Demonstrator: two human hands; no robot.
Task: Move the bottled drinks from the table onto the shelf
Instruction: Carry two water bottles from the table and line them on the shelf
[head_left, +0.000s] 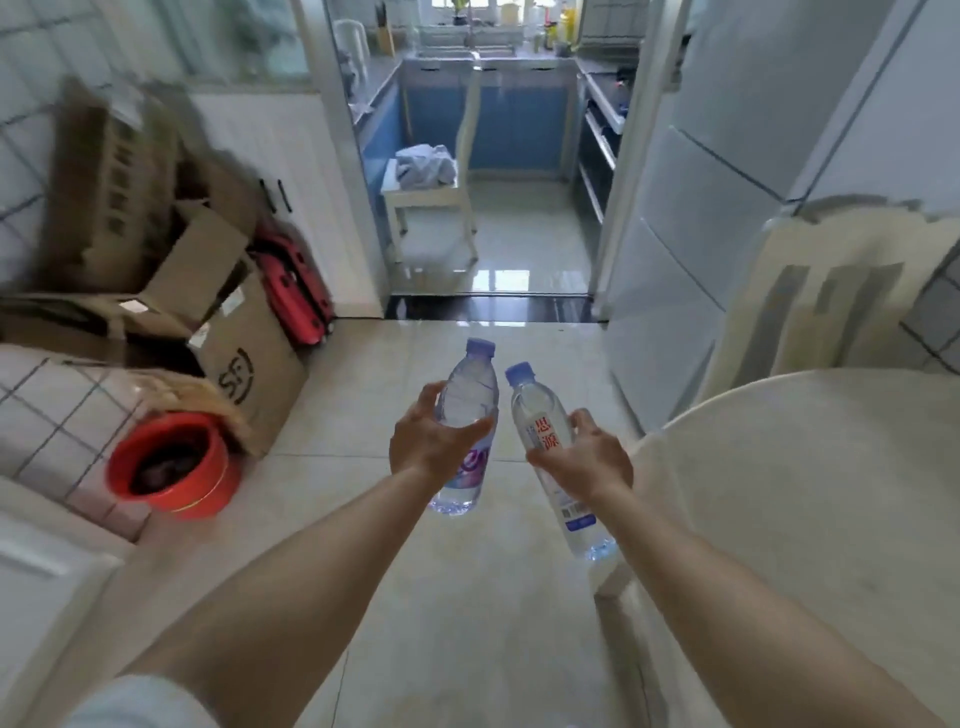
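My left hand (428, 441) grips a clear water bottle (467, 395) with a blue cap and a purple label around its middle, held upright over the tiled floor. My right hand (584, 460) grips a second clear bottle (540, 421) with a blue cap and a white label with red characters, tilted slightly left. The two bottle necks are close together, not touching. The round white table (810, 493) lies at the right, its edge just beside my right arm. No shelf is plainly visible.
Cardboard boxes (171, 291) pile up at the left with a red suitcase (293, 291) and a red bucket (171, 467). A fridge (727, 171) and a chair back (831, 296) stand right. Ahead, a kitchen doorway holds a white stool (426, 202) with cloth.
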